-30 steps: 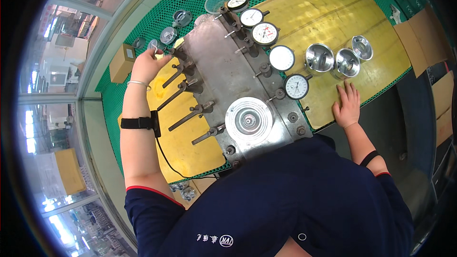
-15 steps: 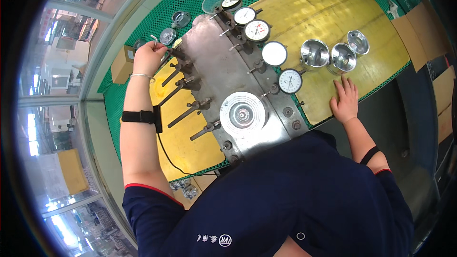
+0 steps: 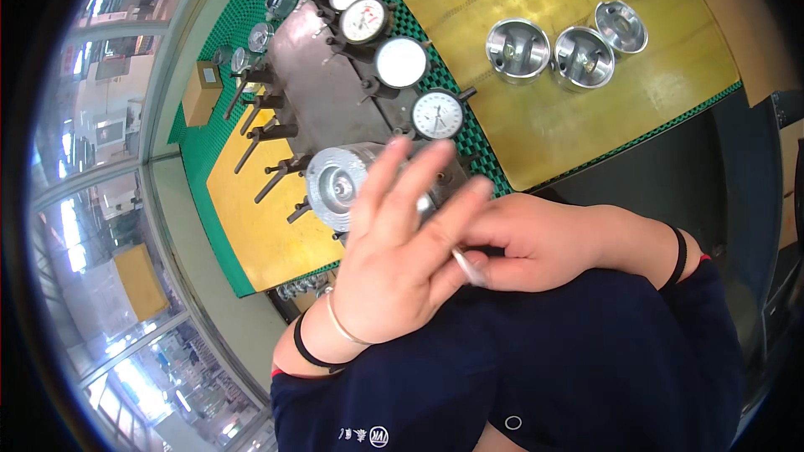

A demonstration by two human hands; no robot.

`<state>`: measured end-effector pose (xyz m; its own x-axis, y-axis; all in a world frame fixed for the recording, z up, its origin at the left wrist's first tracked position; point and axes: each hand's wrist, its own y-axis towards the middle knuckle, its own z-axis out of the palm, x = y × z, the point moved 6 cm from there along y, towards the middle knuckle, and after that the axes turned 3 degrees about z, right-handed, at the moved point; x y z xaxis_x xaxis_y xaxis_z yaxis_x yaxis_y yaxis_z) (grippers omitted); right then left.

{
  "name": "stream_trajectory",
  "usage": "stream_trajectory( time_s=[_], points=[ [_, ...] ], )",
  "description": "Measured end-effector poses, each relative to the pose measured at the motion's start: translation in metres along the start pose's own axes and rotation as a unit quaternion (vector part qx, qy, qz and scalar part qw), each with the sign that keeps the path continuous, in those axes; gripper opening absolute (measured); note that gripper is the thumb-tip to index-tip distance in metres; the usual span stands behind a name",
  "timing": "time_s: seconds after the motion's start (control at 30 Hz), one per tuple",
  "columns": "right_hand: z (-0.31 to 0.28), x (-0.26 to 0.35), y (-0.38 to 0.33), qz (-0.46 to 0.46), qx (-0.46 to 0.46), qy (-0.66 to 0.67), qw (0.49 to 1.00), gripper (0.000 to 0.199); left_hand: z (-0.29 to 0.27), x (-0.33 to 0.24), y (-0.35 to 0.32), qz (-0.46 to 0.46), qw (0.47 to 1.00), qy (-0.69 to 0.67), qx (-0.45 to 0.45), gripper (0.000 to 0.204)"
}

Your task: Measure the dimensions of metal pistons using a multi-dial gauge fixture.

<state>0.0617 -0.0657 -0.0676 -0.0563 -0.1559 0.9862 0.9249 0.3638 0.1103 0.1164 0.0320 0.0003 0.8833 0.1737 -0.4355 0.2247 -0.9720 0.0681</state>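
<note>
My left hand point(image 3: 398, 255) is in front of my body, fingers spread and blurred by motion. Beside it, my right hand point(image 3: 532, 243) has its fingers curled around a small, pale, slender metal piece point(image 3: 471, 268), too smeared to name. The left thumb comes close to that piece; whether it touches cannot be made out. Behind my left fingers, a round silver metal part with concentric rings point(image 3: 335, 188) rests on the grey metal plate point(image 3: 322, 75). A white dial gauge point(image 3: 437, 115) stands just beyond my fingertips.
More dial gauges, among them one with red marks point(image 3: 363, 20), line the plate's right side. Dark clamps with rods point(image 3: 272, 130) stick out on its left. Three silver pistons point(image 3: 519, 50) stand on the yellow mat point(image 3: 653, 100). A small cardboard box point(image 3: 201, 94) sits at the left.
My left hand has come back from the plate's far left side to my body. My right hand has left the yellow mat and met it. The view has shifted.
</note>
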Motion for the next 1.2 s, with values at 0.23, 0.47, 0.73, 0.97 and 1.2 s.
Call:
stream_trajectory(
  time_s=[0.23, 0.47, 0.73, 0.97, 1.2],
  points=[
    [-0.055, -0.100, -0.052, 0.187, -0.184, 0.053, 0.963, 0.016, 0.001, 0.067, -0.037, -0.238, 0.954, 0.166, -0.072, 0.091],
    [-0.053, -0.161, -0.075, 0.202, -0.274, 0.117, 0.933, 0.016, 0.020, 0.097, -0.074, -0.323, 0.929, -0.007, -0.180, 0.086],
    [-0.043, -0.182, -0.061, 0.137, -0.292, 0.159, 0.933, 0.015, 0.020, 0.109, -0.062, -0.285, 0.942, 0.002, -0.178, 0.097],
    [-0.049, -0.182, -0.054, 0.150, -0.278, 0.115, 0.942, 0.021, 0.020, 0.110, -0.057, -0.269, 0.946, 0.003, -0.182, 0.099],
    [-0.057, -0.181, -0.046, 0.131, -0.278, 0.064, 0.950, 0.022, 0.018, 0.111, -0.057, -0.269, 0.947, 0.019, -0.174, 0.100]
  ],
)
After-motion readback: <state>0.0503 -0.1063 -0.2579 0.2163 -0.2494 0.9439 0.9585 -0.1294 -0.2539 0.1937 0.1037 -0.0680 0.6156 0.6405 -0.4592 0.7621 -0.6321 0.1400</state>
